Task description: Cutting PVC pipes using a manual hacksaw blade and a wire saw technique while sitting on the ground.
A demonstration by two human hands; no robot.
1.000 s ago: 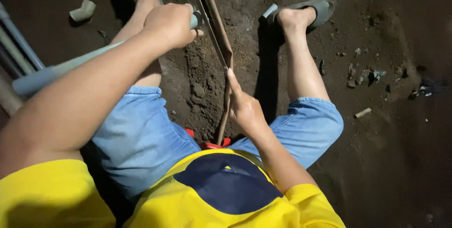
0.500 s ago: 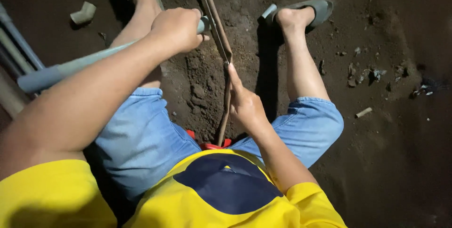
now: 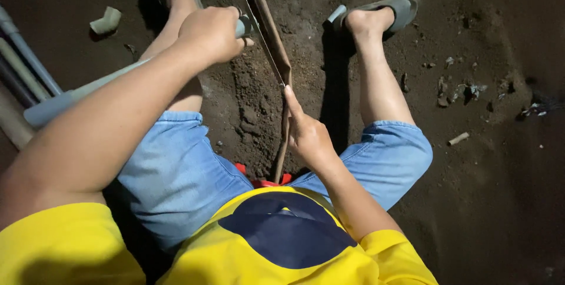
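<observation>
My left hand (image 3: 212, 32) is closed around a long grey plastic pipe (image 3: 100, 85) near its far end, holding it across my left knee. My right hand (image 3: 309, 138) grips the lower end of a brown bow-shaped saw (image 3: 273, 44). Its thin blade runs up past the pipe's end, right beside my left fingers. The saw lies between my legs over loose brown dirt (image 3: 253, 108). Whether the blade touches the pipe is hidden by my left hand.
More grey pipes (image 3: 23, 67) lie at the left edge. A pale elbow fitting (image 3: 106, 20) rests on the ground at upper left. My feet wear grey sandals (image 3: 391, 8). A red seat (image 3: 265, 182) shows under me. Small scraps (image 3: 459, 139) litter the dirt at right.
My left hand and the pipe's end shifted slightly right, then back a little. The saw and my right hand moved only slightly along the saw's length.
</observation>
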